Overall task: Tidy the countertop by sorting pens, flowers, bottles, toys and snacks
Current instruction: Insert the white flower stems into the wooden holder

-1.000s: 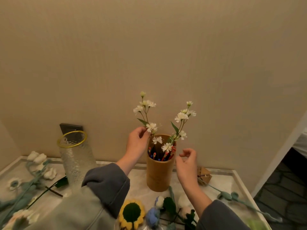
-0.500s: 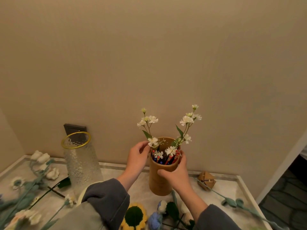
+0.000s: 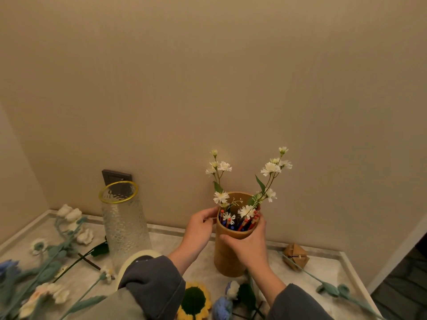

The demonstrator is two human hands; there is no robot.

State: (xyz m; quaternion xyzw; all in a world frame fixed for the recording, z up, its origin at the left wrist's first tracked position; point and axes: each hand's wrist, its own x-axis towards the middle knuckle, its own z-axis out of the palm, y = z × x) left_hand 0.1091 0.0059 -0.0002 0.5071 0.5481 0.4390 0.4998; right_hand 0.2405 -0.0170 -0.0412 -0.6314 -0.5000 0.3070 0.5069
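Right hand (image 3: 248, 243) steadies the pen pot while the left hand (image 3: 199, 229) works at the stray flowers in it.

The right hand wraps its fingers and thumb round the upper wall of the tan cylindrical bamboo holder (image 3: 227, 259), probably to stop it tipping. The left hand's curled fingertips meet at the holder's left rim; whether they pinch a stem or only the rim is unclear. The white-blossomed flower sprigs (image 3: 270, 168) stand among the red and blue pens (image 3: 245, 224), where they do not belong. The clear textured glass vase with a gold rim (image 3: 124, 225), upright to the left, looks like their proper home. On the pale stone countertop (image 3: 161, 241), teal-stemmed knitted flowers (image 3: 46, 257), a crocheted sunflower (image 3: 194, 301) and a small wooden puzzle toy (image 3: 295, 256) lie loose and crowd the path.
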